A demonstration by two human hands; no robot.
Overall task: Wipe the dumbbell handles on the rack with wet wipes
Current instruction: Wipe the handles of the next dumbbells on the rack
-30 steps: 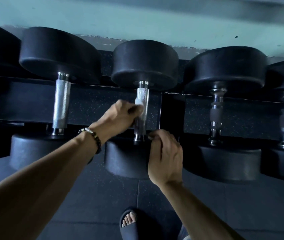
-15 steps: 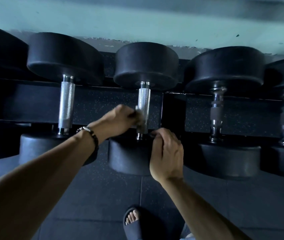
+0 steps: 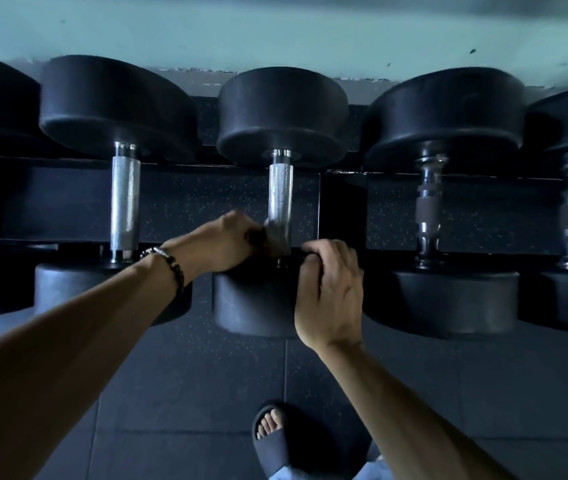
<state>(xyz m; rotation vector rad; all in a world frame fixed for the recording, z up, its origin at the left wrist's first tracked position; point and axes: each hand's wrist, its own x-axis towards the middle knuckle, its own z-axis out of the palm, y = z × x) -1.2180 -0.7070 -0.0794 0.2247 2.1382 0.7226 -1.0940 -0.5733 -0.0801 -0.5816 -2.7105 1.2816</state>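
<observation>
my left hand (image 3: 222, 242) grips a wet wipe (image 3: 274, 234) round the middle dumbbell's handle (image 3: 280, 192); my right hand (image 3: 331, 289), fingers curled, rests on its near head (image 3: 253, 303).

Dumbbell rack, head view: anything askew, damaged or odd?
Nothing stands out. The dumbbells sit evenly in a row on the rack. The left hand holds a wipe against the middle handle.

Pale teal wall (image 3: 275, 26) (paint chipped along base); dark speckled rubber floor (image 3: 189, 393); dim light.
</observation>
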